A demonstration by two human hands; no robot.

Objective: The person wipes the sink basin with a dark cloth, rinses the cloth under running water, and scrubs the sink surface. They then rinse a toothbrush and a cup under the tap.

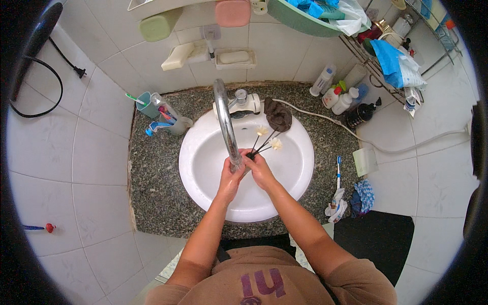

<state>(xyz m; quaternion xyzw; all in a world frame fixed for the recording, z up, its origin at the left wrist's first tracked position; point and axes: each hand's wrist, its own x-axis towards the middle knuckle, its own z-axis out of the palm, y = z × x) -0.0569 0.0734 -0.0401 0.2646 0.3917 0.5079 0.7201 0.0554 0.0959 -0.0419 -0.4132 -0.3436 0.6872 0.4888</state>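
Note:
A small reed diffuser bottle [250, 156] with a dark neck is held between both hands over the white basin [305, 164]. Thin dark sticks rise from it, two of them tipped with cream artificial flowers [275, 143]. My left hand [230, 180] grips its left side, directly below the mouth of the chrome faucet spout [225, 122]. On the other side, my right hand [261, 172] closes around it near the neck. Fingers hide most of the bottle's body. Water appears to run over the left hand. A dark brown cloth [278, 115] lies on the basin's back rim, close to the sticks.
Cups with toothbrushes [173, 122] stand at the counter's back left. Several bottles [343, 101] crowd the back right, beneath a wire rack [381, 72]. A white hose [328, 119] crosses the granite counter [164, 190]. At right lie a toothbrush [338, 171] and a crumpled wrapper [336, 207].

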